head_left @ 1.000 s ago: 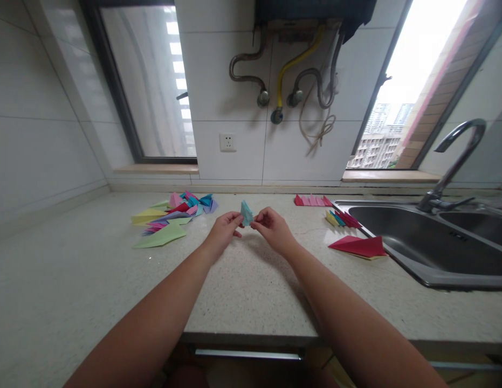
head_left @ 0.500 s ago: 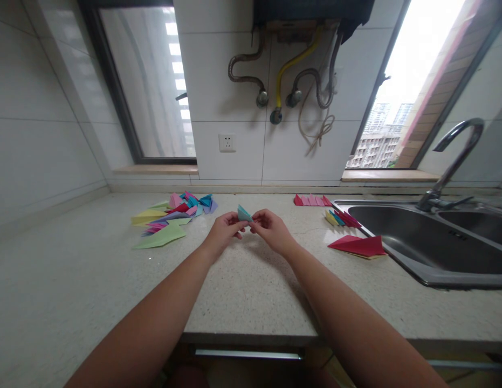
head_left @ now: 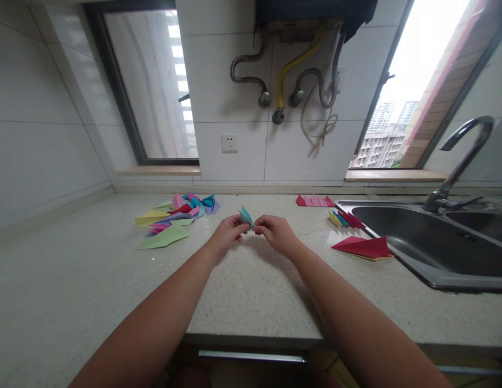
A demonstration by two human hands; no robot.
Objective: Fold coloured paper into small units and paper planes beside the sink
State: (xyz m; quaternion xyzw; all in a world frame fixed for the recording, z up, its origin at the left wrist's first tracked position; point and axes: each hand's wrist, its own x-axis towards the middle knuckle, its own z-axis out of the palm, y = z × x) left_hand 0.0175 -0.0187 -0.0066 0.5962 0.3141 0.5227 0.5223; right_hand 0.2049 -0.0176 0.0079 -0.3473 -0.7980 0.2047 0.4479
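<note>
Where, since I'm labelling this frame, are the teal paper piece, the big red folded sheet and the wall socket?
teal paper piece [head_left: 246,215], head view, its upper tip.
big red folded sheet [head_left: 364,247], head view, flat middle.
wall socket [head_left: 229,143], head view, faceplate centre.

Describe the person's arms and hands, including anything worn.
The left forearm and right forearm are bare to the picture's bottom edge; no sleeves show. The left hand and right hand wear no gloves; no watch, bracelet or ring is visible.

White-tiled wall [head_left: 40,134] at left; dark-framed window [head_left: 153,86] upper left, brighter window [head_left: 416,81] upper right; speckled countertop [head_left: 254,291] across the lower frame; steel sink [head_left: 428,237] right.
</note>
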